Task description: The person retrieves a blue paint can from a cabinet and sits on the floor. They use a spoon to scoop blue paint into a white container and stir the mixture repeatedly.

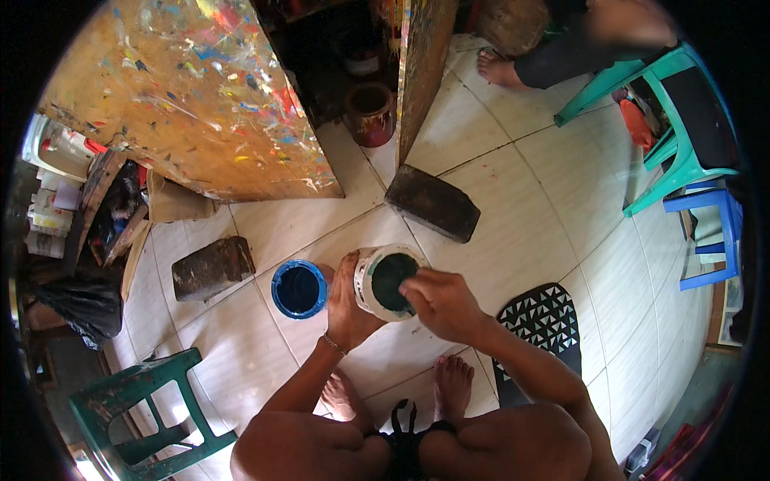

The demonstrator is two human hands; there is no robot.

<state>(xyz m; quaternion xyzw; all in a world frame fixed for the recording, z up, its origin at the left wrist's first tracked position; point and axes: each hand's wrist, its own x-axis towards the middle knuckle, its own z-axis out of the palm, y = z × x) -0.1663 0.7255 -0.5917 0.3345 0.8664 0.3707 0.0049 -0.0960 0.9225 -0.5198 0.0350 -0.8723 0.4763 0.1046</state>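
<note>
My left hand (pixel 349 309) is wrapped round the side of a white plastic tub (pixel 363 282), which tilts a little above the tiled floor. Dark green paint (pixel 391 276) fills the inside of the tub and smears its rim. Over the tub's right edge, my right hand (pixel 443 303) is closed with its fingertips at the opening; whatever they pinch is hidden. Just left of the tub stands a second container with a blue rim (pixel 276 287), holding dark blue paint.
Two dark blocks (pixel 212 268) (pixel 433 203) lie on the tiles beyond. A paint-spattered wooden board (pixel 200 104) stands behind them, with a reddish pot (pixel 370 120) in the gap. Green stools (pixel 160 401) (pixel 674 120) flank me; a patterned mat (pixel 541 321) lies right. Another person's foot (pixel 499 70) shows far right.
</note>
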